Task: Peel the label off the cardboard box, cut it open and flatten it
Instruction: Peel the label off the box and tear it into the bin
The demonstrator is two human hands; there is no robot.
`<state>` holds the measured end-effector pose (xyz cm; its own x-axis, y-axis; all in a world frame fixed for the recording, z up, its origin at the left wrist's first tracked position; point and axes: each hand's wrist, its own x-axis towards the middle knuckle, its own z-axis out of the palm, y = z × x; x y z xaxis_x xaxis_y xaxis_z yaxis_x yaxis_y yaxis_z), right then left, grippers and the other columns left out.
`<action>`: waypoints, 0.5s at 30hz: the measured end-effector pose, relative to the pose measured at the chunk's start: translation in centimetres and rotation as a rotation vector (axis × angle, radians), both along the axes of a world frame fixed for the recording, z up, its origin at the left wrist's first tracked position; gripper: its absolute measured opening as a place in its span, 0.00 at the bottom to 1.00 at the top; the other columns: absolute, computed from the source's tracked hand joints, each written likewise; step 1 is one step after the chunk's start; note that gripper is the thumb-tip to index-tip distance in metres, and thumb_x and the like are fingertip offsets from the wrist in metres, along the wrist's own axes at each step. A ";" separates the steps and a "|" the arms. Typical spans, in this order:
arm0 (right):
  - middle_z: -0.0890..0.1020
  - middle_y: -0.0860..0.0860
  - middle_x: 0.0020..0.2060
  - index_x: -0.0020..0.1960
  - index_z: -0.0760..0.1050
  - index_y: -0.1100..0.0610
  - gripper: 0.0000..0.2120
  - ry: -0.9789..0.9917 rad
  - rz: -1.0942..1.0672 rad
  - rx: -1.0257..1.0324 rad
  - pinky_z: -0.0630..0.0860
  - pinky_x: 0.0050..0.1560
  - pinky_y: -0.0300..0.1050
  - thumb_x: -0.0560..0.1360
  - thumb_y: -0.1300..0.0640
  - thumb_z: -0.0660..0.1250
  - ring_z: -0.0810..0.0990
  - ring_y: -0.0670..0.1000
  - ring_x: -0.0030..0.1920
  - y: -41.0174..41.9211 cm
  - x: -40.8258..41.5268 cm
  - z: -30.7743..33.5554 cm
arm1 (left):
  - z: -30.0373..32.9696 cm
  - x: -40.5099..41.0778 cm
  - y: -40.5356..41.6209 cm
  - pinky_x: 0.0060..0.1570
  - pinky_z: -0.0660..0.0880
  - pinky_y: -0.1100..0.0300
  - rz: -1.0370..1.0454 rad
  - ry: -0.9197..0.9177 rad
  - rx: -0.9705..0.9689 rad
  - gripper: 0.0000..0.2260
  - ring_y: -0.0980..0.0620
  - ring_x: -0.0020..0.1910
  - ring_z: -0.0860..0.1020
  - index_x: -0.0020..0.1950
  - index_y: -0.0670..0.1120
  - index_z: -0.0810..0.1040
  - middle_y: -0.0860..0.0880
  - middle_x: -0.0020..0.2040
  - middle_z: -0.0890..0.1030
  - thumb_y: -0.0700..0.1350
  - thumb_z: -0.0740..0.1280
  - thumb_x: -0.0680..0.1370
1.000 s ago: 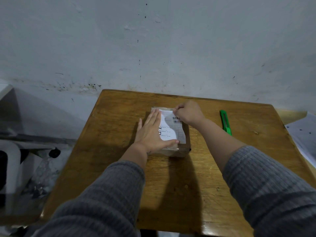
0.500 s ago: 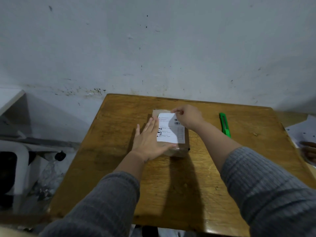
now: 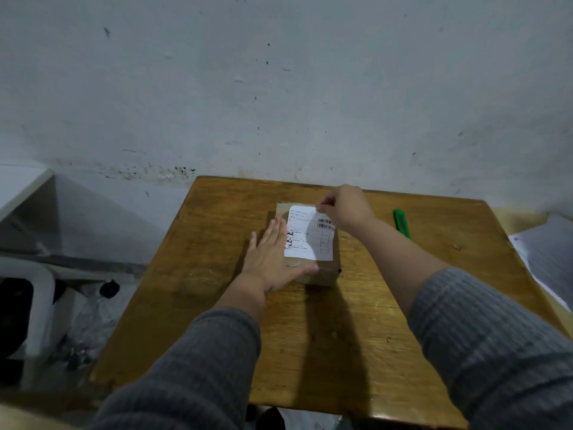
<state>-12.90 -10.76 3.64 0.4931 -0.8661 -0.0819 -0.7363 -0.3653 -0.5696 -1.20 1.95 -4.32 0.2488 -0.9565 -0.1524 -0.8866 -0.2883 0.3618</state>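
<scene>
A small brown cardboard box (image 3: 322,271) lies flat on the wooden table (image 3: 217,274), toward the far side. A white shipping label (image 3: 308,240) with barcodes covers most of its top. My left hand (image 3: 273,259) lies flat with straight fingers on the box's left side and near edge, thumb along the front. My right hand (image 3: 345,207) pinches the label's far right corner between thumb and fingers. A green utility knife (image 3: 402,224) lies on the table to the right of the box, partly hidden behind my right forearm.
The table stands against a stained white wall (image 3: 279,103). A white sheet-like surface (image 3: 545,252) lies past the table's right edge. A white and black piece of furniture (image 3: 34,299) stands on the floor to the left.
The camera view has shifted a little. My right hand has moved slightly toward the far edge at the label's corner. My left hand stays flat on the box.
</scene>
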 end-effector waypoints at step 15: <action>0.82 0.50 0.40 0.47 0.82 0.57 0.05 -0.266 -0.211 0.135 0.70 0.34 0.36 0.74 0.57 0.69 0.76 0.43 0.38 -0.8 -3.5 3.1 | 3.0 -0.9 -2.3 0.75 0.46 0.50 0.033 -0.059 -0.509 0.34 0.53 0.77 0.54 0.77 0.50 0.54 0.51 0.78 0.58 0.64 0.59 0.76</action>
<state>-16.40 -11.57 6.73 0.3244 -0.9412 -0.0947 -0.6067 -0.1302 -0.7842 -2.05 -0.38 -1.31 0.2743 -0.8975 0.3454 -0.9030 -0.1169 0.4135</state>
